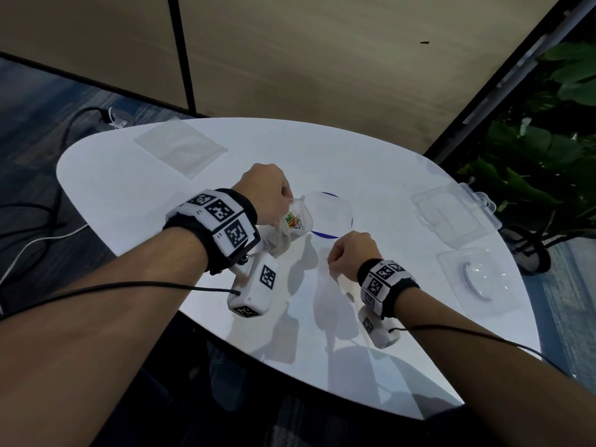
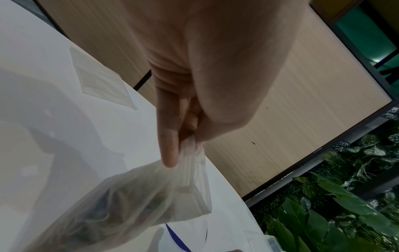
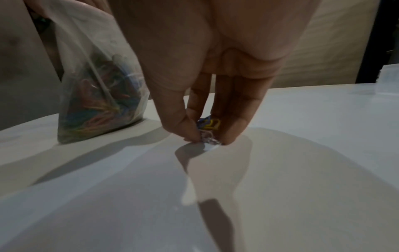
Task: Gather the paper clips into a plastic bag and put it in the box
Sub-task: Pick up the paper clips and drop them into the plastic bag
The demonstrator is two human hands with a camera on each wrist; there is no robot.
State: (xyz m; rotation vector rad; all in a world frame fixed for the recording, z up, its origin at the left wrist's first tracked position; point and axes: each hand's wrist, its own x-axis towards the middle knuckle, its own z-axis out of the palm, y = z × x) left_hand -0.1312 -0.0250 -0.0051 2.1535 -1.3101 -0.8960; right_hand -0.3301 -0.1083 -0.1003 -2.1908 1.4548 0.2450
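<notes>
My left hand [image 1: 267,195] pinches the top edge of a clear plastic bag [image 1: 295,222] that stands on the white table [image 1: 129,201] with several coloured paper clips [image 3: 101,105] inside. In the left wrist view the bag [image 2: 138,196] hangs from my thumb and fingers [image 2: 170,146]. To the right, my right hand [image 1: 350,253] reaches down to the table, and its fingertips [image 3: 226,136] pinch a few loose paper clips [image 3: 210,124], yellow and blue, against the surface. The clear plastic box [image 1: 451,211] lies open at the far right.
A flat empty plastic bag [image 1: 180,146] lies at the table's far left. A blue-rimmed clear dish [image 1: 332,214] sits just behind the bag. A clear lid or tray [image 1: 477,279] lies near the right edge. Plants stand beyond the table on the right.
</notes>
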